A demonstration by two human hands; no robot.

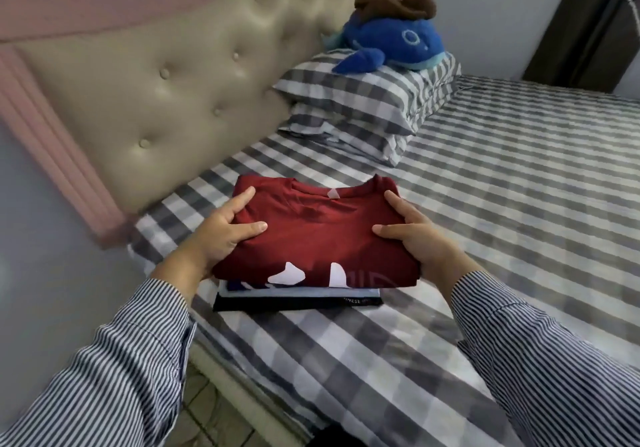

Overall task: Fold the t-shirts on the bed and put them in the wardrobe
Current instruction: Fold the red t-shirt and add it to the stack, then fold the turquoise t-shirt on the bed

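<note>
two hands, left hand (221,235) and right hand (412,235), clasp the folded shirt stack (311,245) sides near bed (519,204) edge; soft, light, floppy: support underneath.

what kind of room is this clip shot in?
Almost certainly a home bedroom: a bed with a grey checked sheet, a tufted beige headboard framed in pink, stacked pillows with a blue plush whale on top. Both hands grip a stack of folded t-shirts.

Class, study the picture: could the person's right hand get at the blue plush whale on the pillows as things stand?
Probably not right away. The right hand grips the folded red t-shirt, and the blue plush whale lies farther up the bed on the pillows. Nothing blocks the path.
</note>
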